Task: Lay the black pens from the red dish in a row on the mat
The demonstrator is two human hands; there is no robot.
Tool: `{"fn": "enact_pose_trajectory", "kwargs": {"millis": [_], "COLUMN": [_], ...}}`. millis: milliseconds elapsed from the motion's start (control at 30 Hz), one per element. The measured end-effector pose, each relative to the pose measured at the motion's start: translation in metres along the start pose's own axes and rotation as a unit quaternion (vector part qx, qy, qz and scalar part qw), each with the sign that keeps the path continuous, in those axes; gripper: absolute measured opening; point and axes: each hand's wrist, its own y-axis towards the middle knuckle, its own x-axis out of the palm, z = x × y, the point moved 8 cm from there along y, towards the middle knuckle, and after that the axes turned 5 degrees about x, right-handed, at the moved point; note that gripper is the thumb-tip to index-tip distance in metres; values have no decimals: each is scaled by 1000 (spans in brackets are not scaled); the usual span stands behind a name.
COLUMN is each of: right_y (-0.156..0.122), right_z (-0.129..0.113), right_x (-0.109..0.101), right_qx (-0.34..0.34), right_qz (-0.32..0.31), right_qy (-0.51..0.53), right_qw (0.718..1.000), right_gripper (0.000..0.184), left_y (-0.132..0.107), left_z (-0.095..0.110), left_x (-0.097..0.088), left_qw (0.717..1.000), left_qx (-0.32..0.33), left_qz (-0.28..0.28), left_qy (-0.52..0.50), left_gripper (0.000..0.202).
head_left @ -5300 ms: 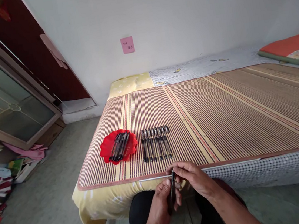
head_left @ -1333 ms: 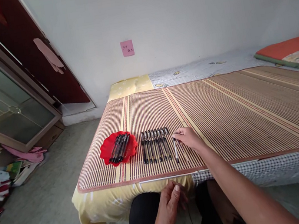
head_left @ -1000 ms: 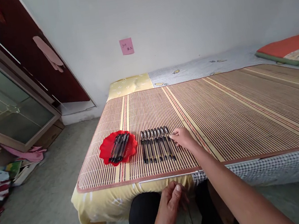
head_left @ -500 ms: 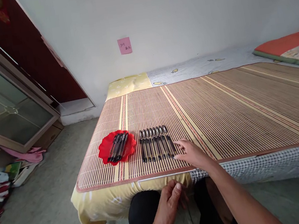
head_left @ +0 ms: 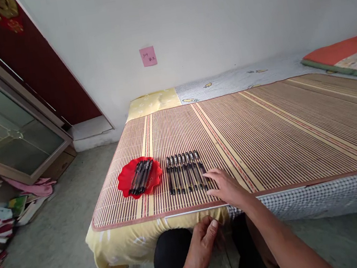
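Several black pens (head_left: pixel 184 172) with clear barrels lie side by side in a row on the striped bamboo mat. To the left of the row, a red scalloped plate (head_left: pixel 122 178) holds a bunch of similar pens (head_left: pixel 142 176). My right hand (head_left: pixel 225 186) is at the right end of the row, thumb and fingers apart around the lower part of the last pen (head_left: pixel 202 170); whether they touch it is unclear. Below the bed edge, my left hand (head_left: pixel 201 240) rests near my knees with its fingers curled in, holding nothing visible.
The bamboo mat (head_left: pixel 266 138) covers the bed over a yellow and checked sheet (head_left: pixel 130 239). Folded orange and floral bedding (head_left: pixel 337 54) lies at the far right. A pink note (head_left: pixel 148 56) sticks to the wall. Clothes (head_left: pixel 1 227) and other items lie on the floor at left.
My right hand has shifted slightly left, with its fingertips closer to the last pen. The left hand stays in about the same place, and the pens lie as before.
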Motion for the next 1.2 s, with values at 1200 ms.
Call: {"fn": "enact_pose_trajectory", "kwargs": {"millis": [1200], "right_y": [2], "right_z": [-3], "right_x": [1], "right_qx": [-24], "right_qz": [45], "right_qy": [-13], "right_qw": [999], "right_gripper": [45], "left_y": [0], "left_z": [-2], "left_x": [-1], "left_qw": [1000], "left_qx": [-10], "left_qz": [7], "left_qy": [11], "left_gripper": [52]}}
